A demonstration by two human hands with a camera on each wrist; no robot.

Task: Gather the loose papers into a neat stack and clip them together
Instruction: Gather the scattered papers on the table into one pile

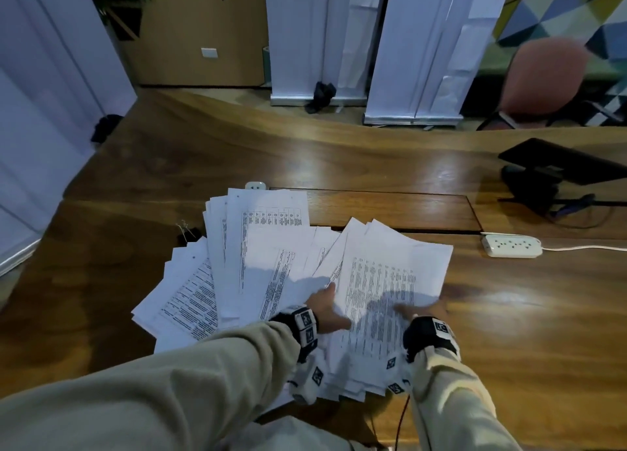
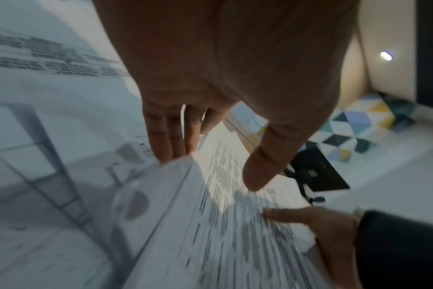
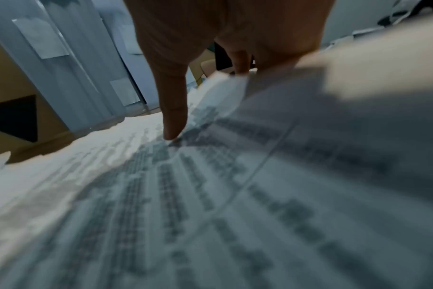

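Right bundle (image 1: 383, 301) is gripped by both hands (image 1: 327, 309) (image 1: 419, 311); remaining papers (image 1: 237, 264) fan left, nearer the left hand; clip (image 1: 186, 230) far left.

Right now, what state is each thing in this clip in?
Loose papers: fanned out, overlapping, not yet stacked.
Right-hand bundle: partly gathered, held by both hands, uneven edges.
Left hand: fingers under the bundle's left edge, thumb on top.
Right hand: thumb on top of the bundle, fingers beneath.
Binder clip: on the table, untouched, partly hidden by papers.
Power strip: nothing plugged in.
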